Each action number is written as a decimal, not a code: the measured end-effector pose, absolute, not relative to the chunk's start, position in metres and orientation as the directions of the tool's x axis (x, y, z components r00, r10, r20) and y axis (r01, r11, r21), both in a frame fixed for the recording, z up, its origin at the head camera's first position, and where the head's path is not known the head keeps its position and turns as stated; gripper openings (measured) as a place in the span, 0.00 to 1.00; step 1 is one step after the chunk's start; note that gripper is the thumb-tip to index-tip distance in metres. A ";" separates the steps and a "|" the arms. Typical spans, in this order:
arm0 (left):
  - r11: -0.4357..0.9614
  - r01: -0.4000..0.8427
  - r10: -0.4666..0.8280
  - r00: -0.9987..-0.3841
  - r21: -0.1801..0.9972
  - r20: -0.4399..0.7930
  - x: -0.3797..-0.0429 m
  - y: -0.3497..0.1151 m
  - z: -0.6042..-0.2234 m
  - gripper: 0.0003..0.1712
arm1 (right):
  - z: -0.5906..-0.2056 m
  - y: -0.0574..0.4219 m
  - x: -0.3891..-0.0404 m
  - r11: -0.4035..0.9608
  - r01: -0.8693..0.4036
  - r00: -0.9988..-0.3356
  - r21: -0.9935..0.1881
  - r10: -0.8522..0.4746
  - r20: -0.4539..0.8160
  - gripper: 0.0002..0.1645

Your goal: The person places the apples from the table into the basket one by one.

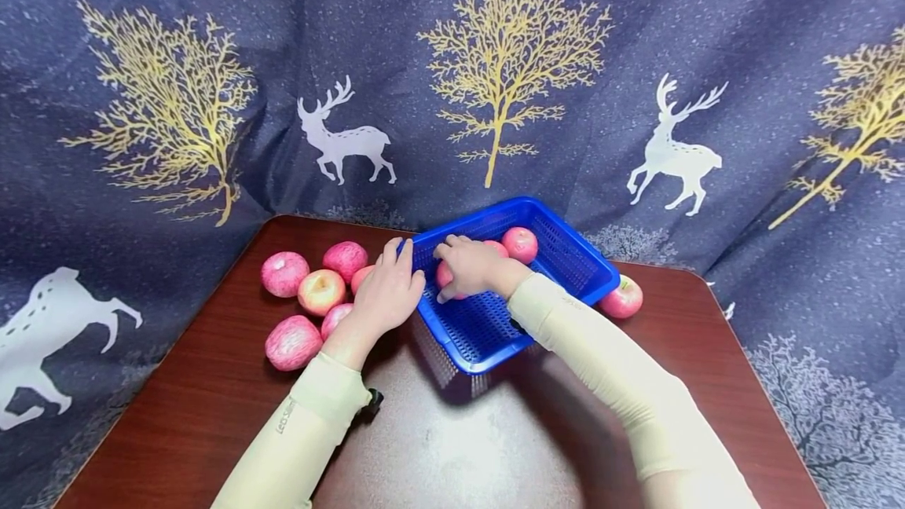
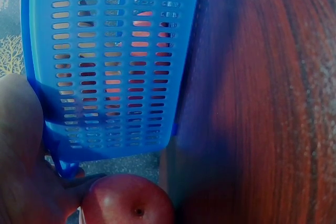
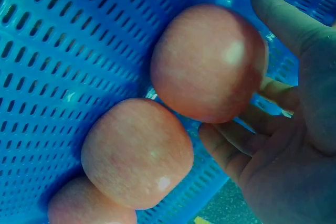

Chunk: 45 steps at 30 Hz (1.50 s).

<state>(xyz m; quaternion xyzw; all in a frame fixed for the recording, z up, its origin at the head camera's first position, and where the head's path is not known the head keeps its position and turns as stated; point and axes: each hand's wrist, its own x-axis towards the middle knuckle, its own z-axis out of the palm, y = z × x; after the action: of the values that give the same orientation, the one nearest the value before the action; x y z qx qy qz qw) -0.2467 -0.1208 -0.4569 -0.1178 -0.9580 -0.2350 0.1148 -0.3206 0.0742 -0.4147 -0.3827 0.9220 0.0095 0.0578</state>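
A blue plastic basket (image 1: 463, 352) with slotted walls stands on the table. My left hand (image 1: 387, 289) grips the left rim of the basket, and the left wrist view shows a red apple (image 2: 128, 200) just beside its fingers. Inside the basket is my right hand (image 1: 472, 265), at an apple (image 1: 444, 275) near the left wall. The right wrist view shows that apple (image 3: 207, 61) against the fingers (image 3: 226, 148), with the thumb spread away from it. Two more apples lie in a row beside it, the nearer one (image 3: 137, 153) almost touching it.
Several apples, among them a large red one (image 1: 293, 342) and a yellowish one (image 1: 321, 292), lie left of the basket. Another apple (image 1: 622, 297) sits by the basket's right corner. A dark patterned cloth (image 1: 410, 45) hangs behind the brown table (image 1: 198, 383).
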 end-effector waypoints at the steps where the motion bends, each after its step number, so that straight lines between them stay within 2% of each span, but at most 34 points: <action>1: 0.862 0.280 0.172 -0.946 0.422 0.275 -0.247 -0.121 -0.457 0.39 | -0.413 0.075 -0.320 0.709 -0.705 -0.702 -0.028 -0.703 -0.110 0.49; 18: 0.857 0.291 0.172 -0.940 0.425 0.296 -0.247 -0.121 -0.459 0.39 | -0.376 0.104 -0.318 0.692 -0.704 -0.705 -0.158 -0.708 0.040 0.48; 26: 0.856 0.282 0.168 -0.945 0.434 0.282 -0.246 -0.121 -0.458 0.39 | -0.357 0.123 -0.315 0.701 -0.664 -0.740 -0.260 -0.666 0.095 0.49; 45: 0.858 0.273 0.170 -0.950 0.435 0.262 -0.248 -0.122 -0.458 0.39 | -0.335 0.192 -0.300 0.758 -0.566 -0.823 -0.324 -0.538 0.181 0.48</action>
<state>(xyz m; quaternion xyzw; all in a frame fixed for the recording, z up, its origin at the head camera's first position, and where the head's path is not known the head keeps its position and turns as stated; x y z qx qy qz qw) -0.2475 -0.1224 -0.4582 -0.1156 -0.9578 -0.2402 0.1077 -0.2997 0.1920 -0.3353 -0.2947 0.9367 -0.1852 -0.0381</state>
